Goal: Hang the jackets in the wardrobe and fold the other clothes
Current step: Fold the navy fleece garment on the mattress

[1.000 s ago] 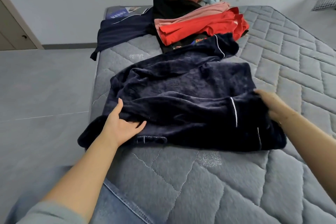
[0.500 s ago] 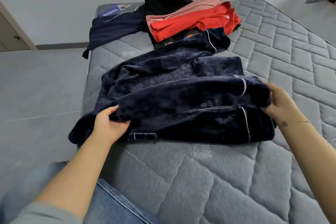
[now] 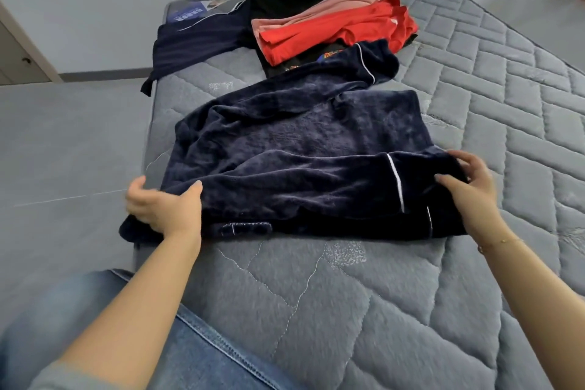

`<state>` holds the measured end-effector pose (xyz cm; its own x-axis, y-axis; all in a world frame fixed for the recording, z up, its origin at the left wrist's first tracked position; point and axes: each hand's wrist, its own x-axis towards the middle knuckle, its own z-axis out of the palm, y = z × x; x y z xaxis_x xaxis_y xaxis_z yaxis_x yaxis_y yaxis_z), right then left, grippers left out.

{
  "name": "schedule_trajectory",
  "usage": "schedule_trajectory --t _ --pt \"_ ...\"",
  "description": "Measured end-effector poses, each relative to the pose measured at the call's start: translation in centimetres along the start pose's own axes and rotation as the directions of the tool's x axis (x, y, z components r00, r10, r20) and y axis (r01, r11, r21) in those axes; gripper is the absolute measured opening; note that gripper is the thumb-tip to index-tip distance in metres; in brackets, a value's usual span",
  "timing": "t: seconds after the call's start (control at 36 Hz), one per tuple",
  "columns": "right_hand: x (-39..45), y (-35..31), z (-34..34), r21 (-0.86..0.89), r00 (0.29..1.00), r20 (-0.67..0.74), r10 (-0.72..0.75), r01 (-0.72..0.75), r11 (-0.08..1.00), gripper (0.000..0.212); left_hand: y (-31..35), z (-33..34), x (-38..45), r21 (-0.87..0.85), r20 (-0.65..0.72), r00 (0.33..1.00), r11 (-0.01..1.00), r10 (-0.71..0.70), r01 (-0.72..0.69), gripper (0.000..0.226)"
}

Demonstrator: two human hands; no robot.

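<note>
Mattress (image 3: 411,310): navy velvet garment (image 3: 300,149) lies across its left edge near you, part-folded. Clothes pile (image 3: 332,22) sits at the far edge. Your left hand (image 3: 164,206) and right hand (image 3: 468,190) each pinch the near fold, fingers curled on cloth. Carry both ends over evenly, keep the fold line straight, then smooth.

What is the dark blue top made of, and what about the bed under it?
The navy top looks like soft velour or fleece: its surface is fuzzy and catches the light in streaks. The mattress looks like grey quilted fabric, with stitched lines making puffy blocks. I can't be sure of either by sight.
</note>
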<state>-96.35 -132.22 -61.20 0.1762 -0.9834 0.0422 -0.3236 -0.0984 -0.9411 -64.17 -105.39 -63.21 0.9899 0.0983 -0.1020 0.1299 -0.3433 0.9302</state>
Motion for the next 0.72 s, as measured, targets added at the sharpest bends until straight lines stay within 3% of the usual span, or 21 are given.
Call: schedule_trajectory --t 0.06,0.11,0.17,0.22,0.28,0.33,0.42,0.5,0.56,0.64,0.72 --pt "-0.2 -0.4 -0.2 -0.170 0.997 -0.059 -0.054 0.043 0.984 0.044 0.2 -0.4 1.1 0.211 0.120 0.938 0.915 0.325 -0.344 0.073" --pt "-0.6 -0.2 -0.2 -0.510 1.000 0.009 -0.026 0.027 0.860 0.049 0.5 -0.8 2.4 0.385 0.457 0.743 0.644 0.490 -0.661 0.065" --pt "-1.2 0.3 0.2 -0.722 0.995 0.094 -0.021 0.083 0.687 0.059 0.1 -1.3 3.6 0.377 0.798 0.498 0.362 0.341 -0.853 0.070" --pt "-1.9 0.3 0.9 -0.771 0.961 0.170 -0.217 0.267 0.578 0.056 -0.6 -1.8 4.3 0.354 0.922 0.381 0.236 0.076 -0.905 0.083" --pt "-2.6 0.2 1.9 -0.726 0.831 0.296 -0.472 0.517 0.454 0.045 -1.2 -2.0 4.9 0.346 0.937 0.349 0.179 -0.014 -0.921 0.090" --pt "-3.1 0.0 3.3 -0.671 0.725 0.452 -0.520 0.660 0.338 0.050 -1.3 -1.9 5.4 0.319 0.946 0.324 0.115 0.025 -0.941 0.083" --pt "-3.1 0.7 5.3 -0.664 0.721 0.655 -0.226 0.692 0.285 0.065 -1.5 -1.9 6.4 0.336 0.941 0.337 0.027 0.030 -0.941 0.073" --pt "-3.2 3.0 5.6 -0.709 0.743 0.669 -0.015 0.644 0.289 0.072 -2.4 -2.0 7.2 0.399 0.916 0.397 0.007 -0.063 -0.917 0.068" --pt "-3.3 3.9 5.3 -0.716 0.753 0.658 -0.024 0.635 0.289 0.071 -2.9 -1.8 7.3 0.429 0.896 0.420 0.033 -0.143 -0.903 0.067" --pt "-3.0 3.6 5.2 -0.700 0.739 0.673 -0.011 0.643 0.310 0.072 -2.6 -1.4 6.2 0.477 0.869 0.440 0.148 -0.225 -0.866 0.086" --pt "-2.3 2.4 5.2 -0.637 0.734 0.672 -0.096 0.640 0.431 0.074 -1.2 -0.6 5.0 0.415 0.909 0.408 0.304 -0.089 -0.858 0.096"
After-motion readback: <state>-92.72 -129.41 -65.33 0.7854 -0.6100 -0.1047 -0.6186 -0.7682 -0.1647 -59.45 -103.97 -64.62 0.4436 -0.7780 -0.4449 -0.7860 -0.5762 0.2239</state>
